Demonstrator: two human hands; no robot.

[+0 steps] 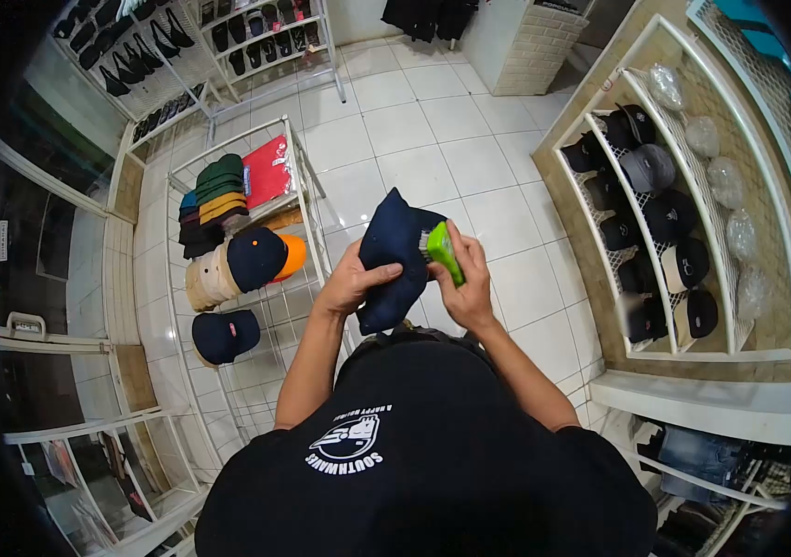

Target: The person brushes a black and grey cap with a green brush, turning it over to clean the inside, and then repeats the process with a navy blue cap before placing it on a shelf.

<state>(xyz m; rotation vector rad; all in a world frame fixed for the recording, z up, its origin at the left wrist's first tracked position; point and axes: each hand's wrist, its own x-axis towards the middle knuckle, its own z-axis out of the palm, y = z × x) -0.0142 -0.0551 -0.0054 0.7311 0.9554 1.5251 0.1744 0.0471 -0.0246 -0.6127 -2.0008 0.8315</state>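
Observation:
In front of my chest, my left hand [351, 280] grips a soft navy cloth hat [391, 251], its thumb pressed flat on the near side. The cloth is squeezed out of shape, with pointed corners at top and bottom. My right hand [471, 286] is closed around a bright green brush [446, 252]. Its pale bristles face left and touch, or nearly touch, the right side of the hat. The far fingers of my left hand are hidden behind the cloth.
To the left, a white wire rack [275, 316] carries stacked caps [226, 339] and a red packet [267, 173]. On the right, a wall shelf [558, 153] displays several caps. Sandals [256, 42] hang at the back. Folded jeans [706, 459] lie low on the right.

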